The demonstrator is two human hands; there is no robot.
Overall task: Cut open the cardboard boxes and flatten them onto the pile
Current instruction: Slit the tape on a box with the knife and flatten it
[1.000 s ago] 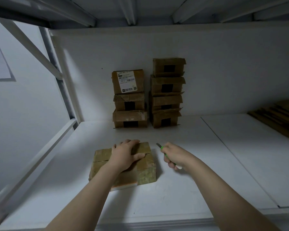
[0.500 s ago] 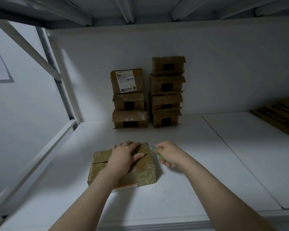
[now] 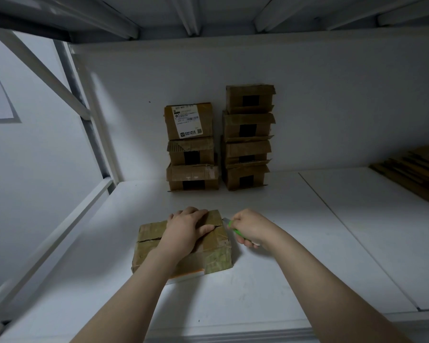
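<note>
A taped cardboard box [image 3: 216, 256] lies flat on the white shelf [image 3: 270, 280] in front of me. My left hand [image 3: 186, 231] presses down on its top with fingers spread over the centre seam. My right hand [image 3: 252, 227] grips a green utility knife [image 3: 234, 229], its blade tip at the box's far right top edge. At the far right lies the pile of flattened cardboard [image 3: 416, 172].
Two stacks of taped boxes stand against the back wall: a left stack [image 3: 191, 147] of three and a taller right stack [image 3: 248, 137]. A diagonal brace [image 3: 47, 70] and shelf post are at the left. Shelf beams run overhead.
My right hand has brought the knife leftward until its blade reaches the box's right edge. My left hand stays pressed on the box.
</note>
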